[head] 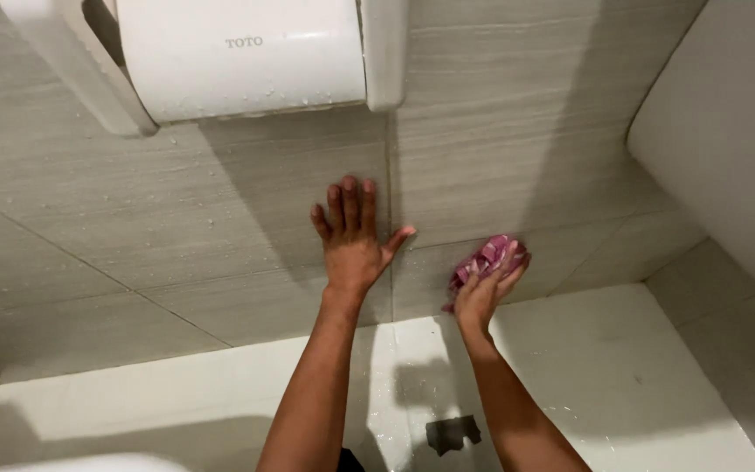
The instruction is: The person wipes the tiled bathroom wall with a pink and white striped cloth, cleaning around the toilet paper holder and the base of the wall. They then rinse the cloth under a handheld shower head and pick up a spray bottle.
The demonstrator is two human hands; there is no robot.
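Against the tiled wall, right hand presses cloth.

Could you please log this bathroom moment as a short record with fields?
Setting: grey tiled wall with water droplets
Left hand: open, palm flat on the tile, fingers spread
Right hand: pressing a crumpled pink cloth against the tile
Above: white wall-mounted toilet paper holder
Below: white glossy ledge, wet in places

A pink-and-magenta patterned cloth contrasts with grey, faintly streaked wall tiles, a glossy white fixture above and pale cream floor bearing a dark patch.
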